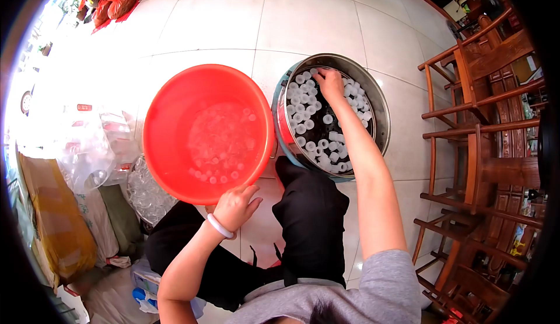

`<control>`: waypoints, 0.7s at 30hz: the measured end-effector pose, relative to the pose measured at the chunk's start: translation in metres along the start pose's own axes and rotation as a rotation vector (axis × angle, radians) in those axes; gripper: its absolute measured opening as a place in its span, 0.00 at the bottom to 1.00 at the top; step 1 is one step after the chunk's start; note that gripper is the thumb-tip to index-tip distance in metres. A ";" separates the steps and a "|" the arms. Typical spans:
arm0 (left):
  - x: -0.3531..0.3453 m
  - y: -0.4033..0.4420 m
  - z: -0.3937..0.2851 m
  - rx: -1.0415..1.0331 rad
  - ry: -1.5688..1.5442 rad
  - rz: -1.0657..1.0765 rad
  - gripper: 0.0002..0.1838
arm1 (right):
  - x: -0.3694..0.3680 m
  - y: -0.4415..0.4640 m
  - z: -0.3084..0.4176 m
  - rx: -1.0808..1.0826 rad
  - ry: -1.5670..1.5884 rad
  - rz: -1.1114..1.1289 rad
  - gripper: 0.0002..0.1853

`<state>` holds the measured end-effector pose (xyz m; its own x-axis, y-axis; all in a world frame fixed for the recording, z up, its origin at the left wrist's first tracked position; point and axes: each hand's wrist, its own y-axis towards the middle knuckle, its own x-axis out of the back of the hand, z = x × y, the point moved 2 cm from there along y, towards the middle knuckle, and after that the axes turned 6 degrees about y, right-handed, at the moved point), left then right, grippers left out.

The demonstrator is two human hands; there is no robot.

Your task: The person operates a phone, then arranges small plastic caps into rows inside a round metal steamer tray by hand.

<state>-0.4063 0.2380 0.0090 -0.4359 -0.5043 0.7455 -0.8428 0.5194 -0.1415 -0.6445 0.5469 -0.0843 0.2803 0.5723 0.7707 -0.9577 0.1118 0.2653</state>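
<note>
Reaching right fingers (321, 75) among white pieces (301, 128)

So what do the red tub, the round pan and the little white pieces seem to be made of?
Red tub: probably plastic, smooth and slightly glossy, with even colour and a rounded rim.
Round pan: likely stainless steel; its silvery wall shows bright reflections.
White pieces: perhaps plastic; they look frosted and slightly translucent, but I can't be sure.

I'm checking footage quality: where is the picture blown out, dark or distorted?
Head view, left: glare burns out the edge and washes over the plastic bag; head view, right: the chairs look darker; head view, edges: curved distortion and black corners; head view, centre: the basin looks fairly sharp.
</note>
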 end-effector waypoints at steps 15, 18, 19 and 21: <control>0.003 0.001 -0.003 -0.021 0.000 -0.005 0.13 | 0.044 0.000 -0.046 -0.231 -0.420 0.134 0.13; 0.001 0.000 -0.002 -0.020 0.000 -0.004 0.13 | 0.036 0.000 -0.049 -0.230 -0.291 0.094 0.12; 0.001 0.000 -0.002 -0.023 -0.007 -0.007 0.12 | 0.033 0.000 -0.049 -0.198 -0.067 0.053 0.12; 0.001 0.000 -0.003 -0.026 -0.015 -0.011 0.12 | 0.026 0.000 -0.046 -0.164 0.157 0.012 0.13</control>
<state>-0.4061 0.2395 0.0117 -0.4320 -0.5202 0.7367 -0.8390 0.5314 -0.1167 -0.6399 0.5991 -0.0904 0.2673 0.6927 0.6699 -0.9624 0.2271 0.1492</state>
